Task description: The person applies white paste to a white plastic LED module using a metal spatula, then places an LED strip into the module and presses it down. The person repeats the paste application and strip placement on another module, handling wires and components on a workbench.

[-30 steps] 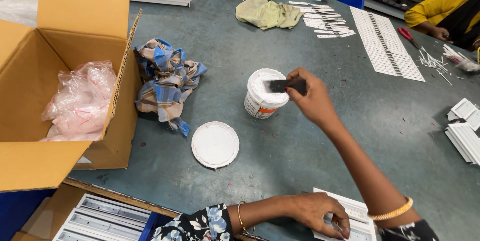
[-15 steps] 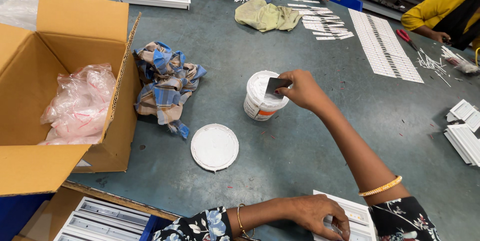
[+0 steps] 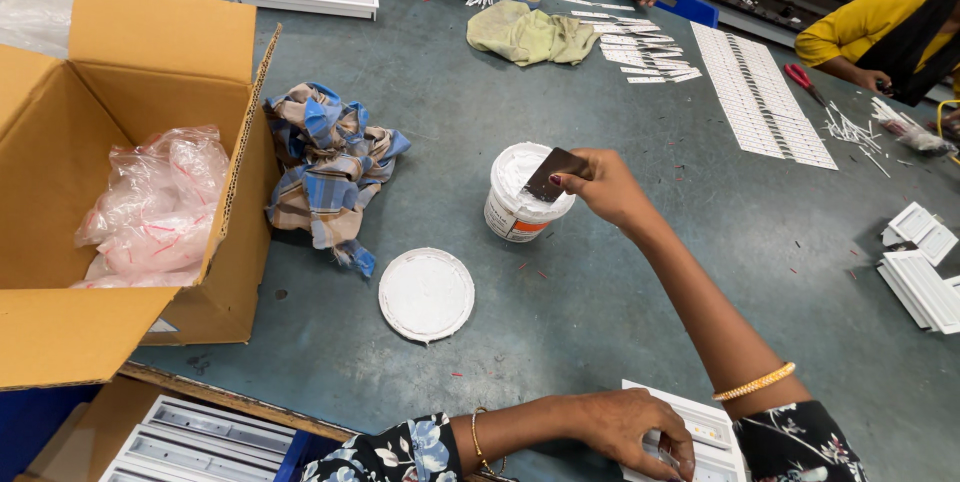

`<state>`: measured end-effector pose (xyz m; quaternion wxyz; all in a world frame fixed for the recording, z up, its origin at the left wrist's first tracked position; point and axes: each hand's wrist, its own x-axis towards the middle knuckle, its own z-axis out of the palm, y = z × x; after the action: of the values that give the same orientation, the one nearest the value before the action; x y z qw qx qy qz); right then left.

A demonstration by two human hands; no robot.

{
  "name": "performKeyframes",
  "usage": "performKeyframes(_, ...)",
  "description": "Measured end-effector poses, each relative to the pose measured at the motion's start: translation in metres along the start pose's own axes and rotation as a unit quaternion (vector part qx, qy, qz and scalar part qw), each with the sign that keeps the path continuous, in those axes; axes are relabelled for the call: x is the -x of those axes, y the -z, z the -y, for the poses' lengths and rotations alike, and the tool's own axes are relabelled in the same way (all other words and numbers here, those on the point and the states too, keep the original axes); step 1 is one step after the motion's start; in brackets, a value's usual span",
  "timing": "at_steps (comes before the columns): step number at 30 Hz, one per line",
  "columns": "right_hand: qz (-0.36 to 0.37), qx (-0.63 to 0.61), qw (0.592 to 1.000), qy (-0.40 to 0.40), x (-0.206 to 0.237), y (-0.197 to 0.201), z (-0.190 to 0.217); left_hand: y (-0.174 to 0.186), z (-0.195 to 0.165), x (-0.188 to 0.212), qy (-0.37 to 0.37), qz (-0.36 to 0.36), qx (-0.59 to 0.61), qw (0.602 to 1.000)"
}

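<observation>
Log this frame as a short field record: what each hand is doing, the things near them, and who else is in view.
right hand: holds a dark flat scraper blade over the open white tub
left hand: rests on a white slotted panel at the near table edge
tub lid: off, lying flat on the table, apart from the tub
left of tub: crumpled plaid cloth; open cardboard box with a plastic bag
others: person in yellow sleeve, far right
</observation>
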<state>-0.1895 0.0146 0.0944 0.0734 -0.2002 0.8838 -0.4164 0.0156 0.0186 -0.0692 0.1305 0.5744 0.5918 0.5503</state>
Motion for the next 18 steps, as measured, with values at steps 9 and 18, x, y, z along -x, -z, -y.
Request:
performKeyframes(9, -0.086, -0.081, 0.991, 0.056, 0.007, 0.005, 0.002, -0.001, -0.002, 0.0, 0.008, -0.001, 0.015, 1.0)
performKeyframes(18, -0.111, 0.176, 0.969, 0.135, 0.034, -0.017, 0.035, 0.0, 0.0, 0.001, 0.002, 0.007, 0.015, 1.0)
